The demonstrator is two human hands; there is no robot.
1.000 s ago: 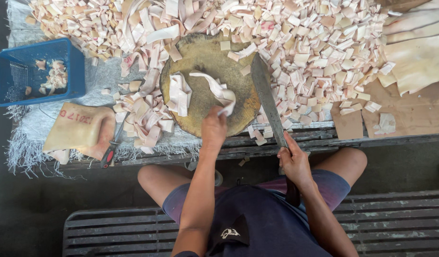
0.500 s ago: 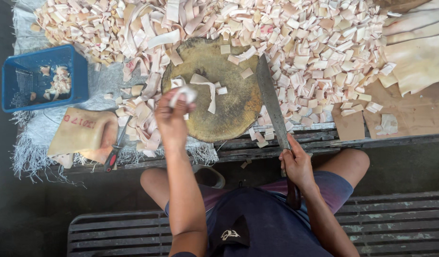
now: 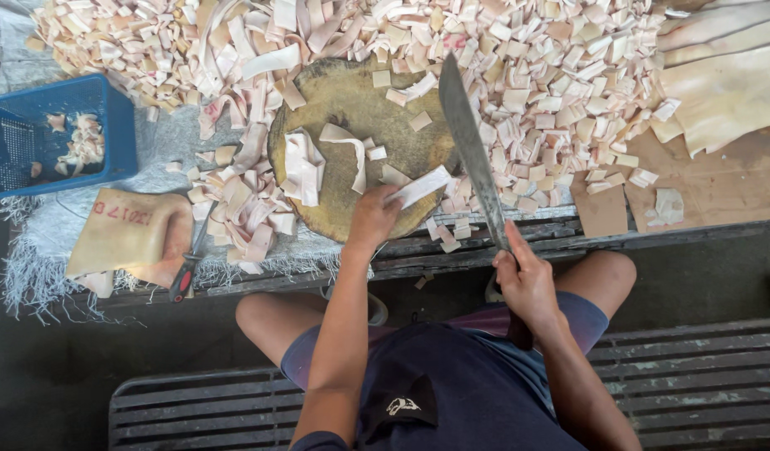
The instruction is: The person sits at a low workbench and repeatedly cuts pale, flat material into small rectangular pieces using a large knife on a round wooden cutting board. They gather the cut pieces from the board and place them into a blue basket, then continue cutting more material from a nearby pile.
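Your left hand (image 3: 373, 219) pinches one end of a pale flat strip (image 3: 418, 187) at the lower right edge of the round brown wooden chopping block (image 3: 352, 100), centre frame. Your right hand (image 3: 525, 282) is clenched around the handle of a long grey-bladed cleaver (image 3: 467, 142), blade angled up-left beside the block. A blue plastic basket (image 3: 118, 134) sits upper left.

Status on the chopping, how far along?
Done: a wide heap of small pale cut squares covers the table. In hand: the left hand holds a pale strip on the round wooden chopping block; the right hand holds a long-bladed knife. Left: several long strips on the block and big uncut pale sheets at the right.
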